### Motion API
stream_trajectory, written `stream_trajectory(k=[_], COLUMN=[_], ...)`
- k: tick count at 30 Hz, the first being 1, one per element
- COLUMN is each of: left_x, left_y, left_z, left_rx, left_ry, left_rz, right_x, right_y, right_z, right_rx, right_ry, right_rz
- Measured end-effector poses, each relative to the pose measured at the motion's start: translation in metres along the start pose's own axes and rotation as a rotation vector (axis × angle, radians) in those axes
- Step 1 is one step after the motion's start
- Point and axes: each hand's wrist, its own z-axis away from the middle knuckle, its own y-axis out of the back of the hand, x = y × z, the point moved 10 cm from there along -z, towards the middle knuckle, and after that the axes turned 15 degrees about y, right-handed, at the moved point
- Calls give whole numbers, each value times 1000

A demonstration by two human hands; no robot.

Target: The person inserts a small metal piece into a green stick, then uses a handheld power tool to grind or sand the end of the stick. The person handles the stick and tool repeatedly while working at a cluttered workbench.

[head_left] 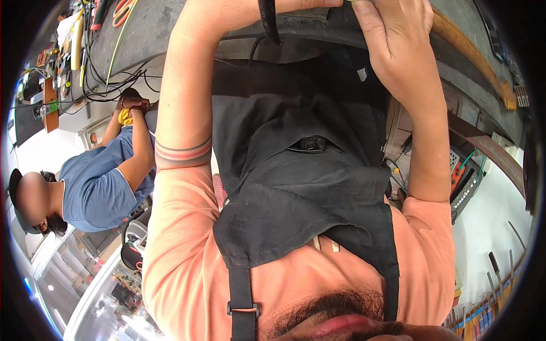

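Note:
At the top edge of the head view my left hand is mostly cut off. One digit stretches toward my right hand, its tip beside a tiny yellowish thing. My right hand meets it there, thumb and fingers drawn together in a pinch at that thing, which is too small and cropped to name. Just under my left hand a thick black cord-like piece hangs down past the bench edge. Both hands are above the dark grey workbench, in front of my black apron.
Orange-handled scissors and a red-and-black hand tool lie at the far left among black cables. A long wooden piece runs along the right. A co-worker in a blue shirt is at the left. Several tools stand in a rack at lower right.

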Motion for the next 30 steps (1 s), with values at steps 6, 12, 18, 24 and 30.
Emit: stream_trajectory(k=[6,12,18,24,30], left_x=[-14,-17,-19,-18,-21], left_y=[-1,-1,-2,-1,-2], left_z=[-3,-4,-5,-5,-5], left_rx=[-20,-29,-42,-23,-43], left_ry=[-10,2,10,-15,29], left_rz=[74,120,111,60,144], right_x=[0,-1,0,0,1], right_y=[0,0,-1,-2,-2], right_z=[0,0,0,0,-1], right_rx=[10,7,7,9,4], right_ry=[7,6,-2,6,-3], right_rz=[8,18,-1,9,5])
